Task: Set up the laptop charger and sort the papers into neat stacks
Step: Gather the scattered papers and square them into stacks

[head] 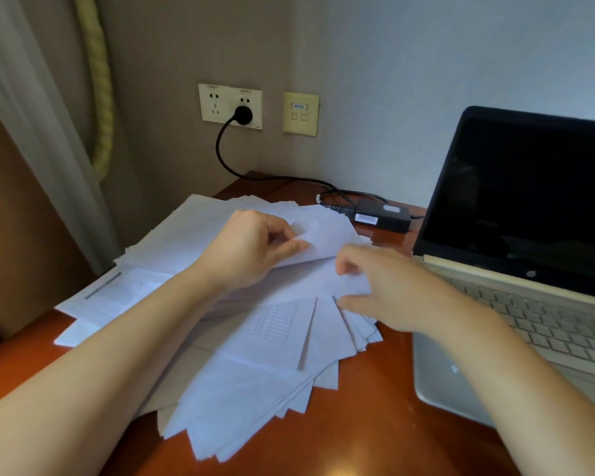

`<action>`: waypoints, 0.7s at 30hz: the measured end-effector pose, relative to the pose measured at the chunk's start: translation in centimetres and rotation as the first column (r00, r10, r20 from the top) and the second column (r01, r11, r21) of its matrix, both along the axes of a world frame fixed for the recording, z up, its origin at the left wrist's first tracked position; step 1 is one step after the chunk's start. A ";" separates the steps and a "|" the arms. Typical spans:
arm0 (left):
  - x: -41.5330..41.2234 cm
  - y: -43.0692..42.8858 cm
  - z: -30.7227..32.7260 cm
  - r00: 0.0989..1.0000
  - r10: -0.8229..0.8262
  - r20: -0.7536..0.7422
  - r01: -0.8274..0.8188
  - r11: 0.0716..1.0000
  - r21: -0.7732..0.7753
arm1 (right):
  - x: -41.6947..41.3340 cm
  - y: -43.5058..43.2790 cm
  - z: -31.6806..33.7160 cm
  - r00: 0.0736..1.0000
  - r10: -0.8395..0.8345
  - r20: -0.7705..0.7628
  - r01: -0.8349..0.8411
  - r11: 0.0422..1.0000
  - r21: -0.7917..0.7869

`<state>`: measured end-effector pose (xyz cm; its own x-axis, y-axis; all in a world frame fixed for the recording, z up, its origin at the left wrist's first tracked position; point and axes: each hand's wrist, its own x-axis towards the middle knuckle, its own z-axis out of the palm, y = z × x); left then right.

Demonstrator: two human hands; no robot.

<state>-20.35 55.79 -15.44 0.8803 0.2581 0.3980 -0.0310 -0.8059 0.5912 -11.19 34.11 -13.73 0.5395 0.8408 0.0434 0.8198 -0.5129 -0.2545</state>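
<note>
A: Where are the papers (255,355)?
B: Fanned on the table (358,441), centre frame. Left hand (251,249) and right hand (375,286) each pinch a top sheet (327,235). Light, floppy, slippery; likely best squared by the edges.

hp logo (531,273), below the laptop (516,201) screen — all else unreadable

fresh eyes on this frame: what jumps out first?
A messy fan of white papers sprawls across the desk, with the left hand and right hand both pinching sheets near its far side. On the right stands an open laptop with a dark screen. Behind the pile lies a black charger brick, its plug in the wall socket.
</note>
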 end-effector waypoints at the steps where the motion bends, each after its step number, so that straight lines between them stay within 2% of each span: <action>1: 0.0 -0.1 0.0 1.000 0.003 0.001 -0.003 1.000 0.003 | 0.0 -0.1 -0.4 1.000 0.009 -0.012 -0.010 0.998 -0.059; 5: -0.2 -0.3 -0.2 1.000 0.012 0.023 -0.012 1.000 0.019 | -0.3 0.3 -1.2 1.000 0.025 -0.003 -0.025 0.993 -0.114; 7: -0.3 -0.3 -0.1 0.998 -0.045 0.034 0.042 0.997 0.064 | -0.4 0.4 -1.0 1.000 0.019 0.020 -0.016 0.991 -0.131; 10: -0.2 -0.2 0.0 0.991 -0.099 -0.090 0.114 0.977 0.178 | -0.9 0.5 -0.6 0.988 0.037 0.148 -0.012 0.986 -0.167; 12: -0.2 -0.4 0.0 0.981 -0.098 -0.167 0.130 0.973 0.192 | -1.4 0.7 -0.3 0.969 0.065 0.238 -0.021 0.983 -0.183; 17: -0.4 -0.3 0.1 0.981 -0.101 -0.165 0.133 0.971 0.198 | -1.8 1.3 -0.7 0.988 0.088 0.126 -0.057 0.971 -0.232; 21: -0.5 -0.4 0.3 0.964 -0.172 -0.202 0.206 0.965 0.162 | -0.8 0.7 -0.7 0.991 0.049 0.127 -0.021 0.977 -0.213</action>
